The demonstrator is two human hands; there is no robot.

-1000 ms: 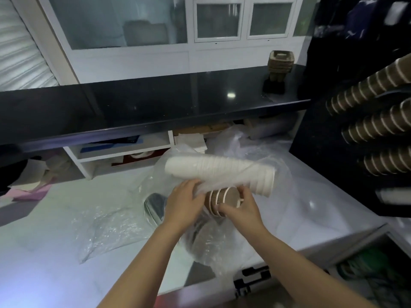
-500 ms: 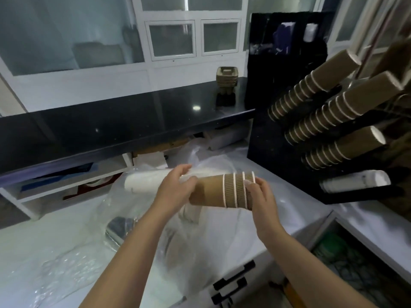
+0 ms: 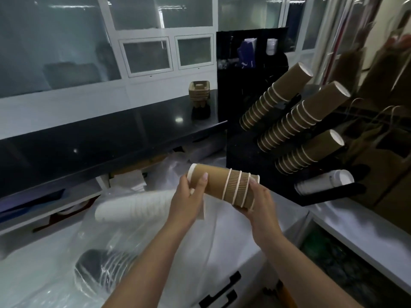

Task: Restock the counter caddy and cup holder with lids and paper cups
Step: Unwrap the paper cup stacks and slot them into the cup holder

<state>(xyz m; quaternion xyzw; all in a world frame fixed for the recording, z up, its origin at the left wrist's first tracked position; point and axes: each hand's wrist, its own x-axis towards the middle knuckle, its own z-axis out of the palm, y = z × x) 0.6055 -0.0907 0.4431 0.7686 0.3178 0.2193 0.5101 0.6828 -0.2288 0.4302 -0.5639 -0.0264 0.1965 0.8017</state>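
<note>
Low at the left, below and left of the left fingers, a stack of black plastic lids (image 3: 100, 271) lying inside a crumpled clear plastic bag (image 3: 155, 245) on the white worktop (image 3: 33, 252). Just left of the left hand and a little lower, a sleeve of white paper cups (image 3: 133, 205) on its side in the same bag. Left hand (image 3: 189, 201) wrapped round the closed end of a short stack of brown ribbed paper cups (image 3: 224, 185), thumb laid over the top of the smooth brown wall, fingers curled underneath out of sight. Stack held sideways in the air between both hands, white base to the left, white-rimmed mouths to the right. Right hand (image 3: 258, 196) gripping the rimmed end from below, fingertips curled up over the ribbed bands. Up and to the right of the right fingers, well apart, a black angled cup holder (image 3: 240, 152) with three tilted rows of brown paper cups (image 3: 300, 121) and, lowest, one short row of white cups (image 3: 324, 182). Farther back, above the left fingers, a dark glossy counter shelf (image 3: 111, 138) carrying a small stack of brown pulp trays (image 3: 199, 91).
</note>
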